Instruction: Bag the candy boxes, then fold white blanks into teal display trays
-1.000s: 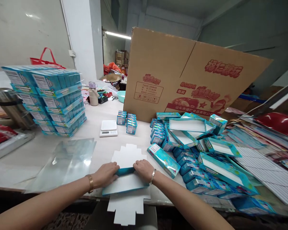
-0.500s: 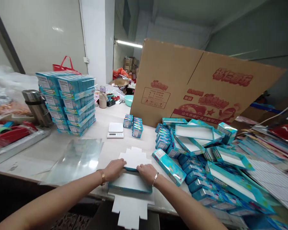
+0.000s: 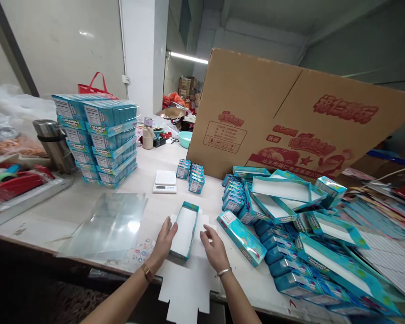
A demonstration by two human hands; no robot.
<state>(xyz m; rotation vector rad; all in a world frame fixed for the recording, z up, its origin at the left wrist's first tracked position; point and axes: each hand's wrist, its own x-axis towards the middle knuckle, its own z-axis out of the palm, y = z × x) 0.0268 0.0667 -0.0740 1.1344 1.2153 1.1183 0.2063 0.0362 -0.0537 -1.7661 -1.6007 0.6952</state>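
My left hand [image 3: 164,240] holds a narrow teal cardboard tray [image 3: 185,229] by its left long side; the tray is tilted so its white inside faces right. My right hand [image 3: 215,247] hovers just right of the tray with its fingers loosely apart, holding nothing. Both hands are over flat white die-cut cards [image 3: 185,288] that overhang the table's near edge. A shut teal box [image 3: 241,236] lies close to my right hand.
Clear plastic sheets [image 3: 111,222] lie to the left, a small white scale [image 3: 164,181] and small teal boxes [image 3: 192,173] behind. Stacked wrapped boxes [image 3: 101,139] and a steel flask [image 3: 54,144] stand far left. A big cardboard carton [image 3: 273,121] leans behind piled teal trays [image 3: 290,207].
The tray lay crosswise with both hands pressing its far wall. Now it is turned lengthwise and tilted in my left hand, and my right hand has come off it.
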